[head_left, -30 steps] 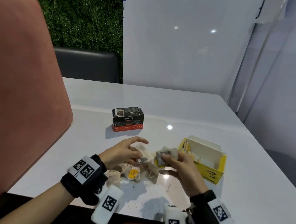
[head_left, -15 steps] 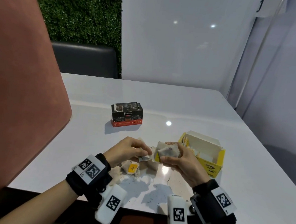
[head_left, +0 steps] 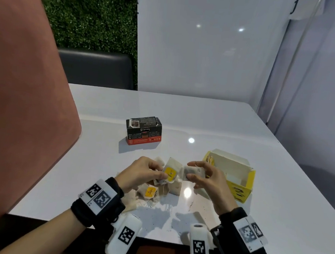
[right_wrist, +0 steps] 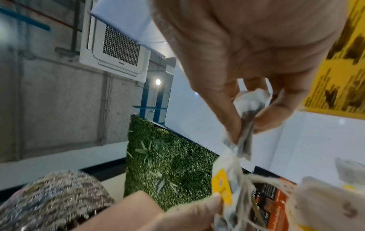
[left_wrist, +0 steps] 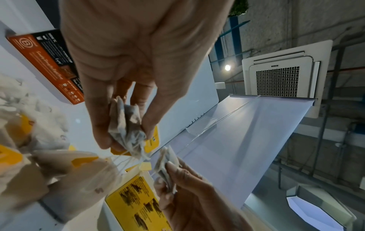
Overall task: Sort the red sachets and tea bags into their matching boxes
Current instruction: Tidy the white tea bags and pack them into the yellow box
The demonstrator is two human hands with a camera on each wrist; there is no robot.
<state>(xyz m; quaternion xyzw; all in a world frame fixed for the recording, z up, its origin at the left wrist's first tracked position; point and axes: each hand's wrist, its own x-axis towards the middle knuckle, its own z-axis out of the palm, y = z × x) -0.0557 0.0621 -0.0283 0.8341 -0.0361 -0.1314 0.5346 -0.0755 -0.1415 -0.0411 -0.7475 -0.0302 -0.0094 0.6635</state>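
Fingers of the left hand (head_left: 139,172) pinch a yellow-tagged tea bag (head_left: 170,171) above the loose pile (head_left: 158,191); the right hand (head_left: 208,181) pinches another tea bag (head_left: 193,171) just beside the open yellow box (head_left: 238,183).

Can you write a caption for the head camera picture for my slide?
Two hands, left and right, each pinch a tea bag above a pile, between two boxes.

Left hand (head_left: 139,172) raised, fingers (left_wrist: 102,125) pinched, right hand (head_left: 208,181) likewise, palms facing
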